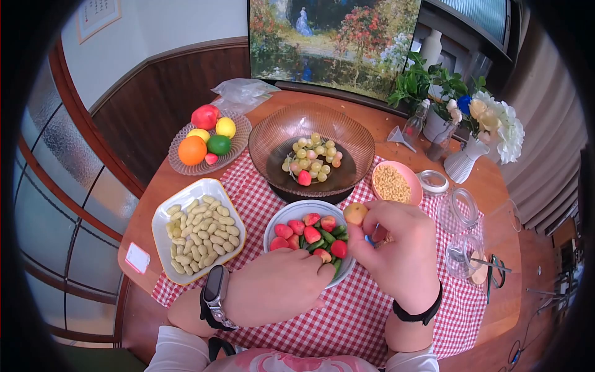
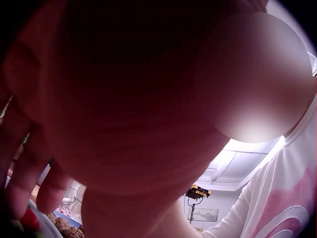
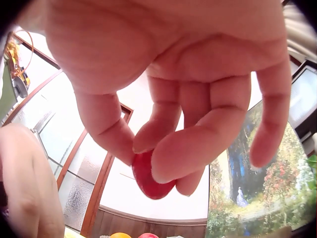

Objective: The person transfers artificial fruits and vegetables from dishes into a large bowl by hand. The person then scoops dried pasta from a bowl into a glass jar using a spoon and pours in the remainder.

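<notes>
My right hand (image 1: 403, 248) is raised over the right side of a white bowl (image 1: 291, 209). Its thumb and fingers pinch a small fruit (image 1: 355, 214), yellow-orange in the head view; the side facing the right wrist camera is red (image 3: 151, 178). Inside the bowl lie several small red fruits (image 1: 312, 234) and slim green pieces (image 1: 326, 236) like little cucumbers. My left hand (image 1: 279, 282) lies palm down across the bowl's near side, its fingers loosely extended. In the left wrist view those fingers (image 2: 29, 173) hang close to a red fruit (image 2: 30, 218); the palm's underside is dark.
Behind the bowl stands a brown glass bowl (image 1: 263, 139) with grapes (image 1: 316, 155). Peanuts (image 1: 204, 229) fill a square dish at left, beyond it a fruit plate (image 1: 175, 158). Right are a pink bowl (image 1: 415, 180) of kernels, glass jars (image 1: 458, 208) and scissors (image 1: 496, 270).
</notes>
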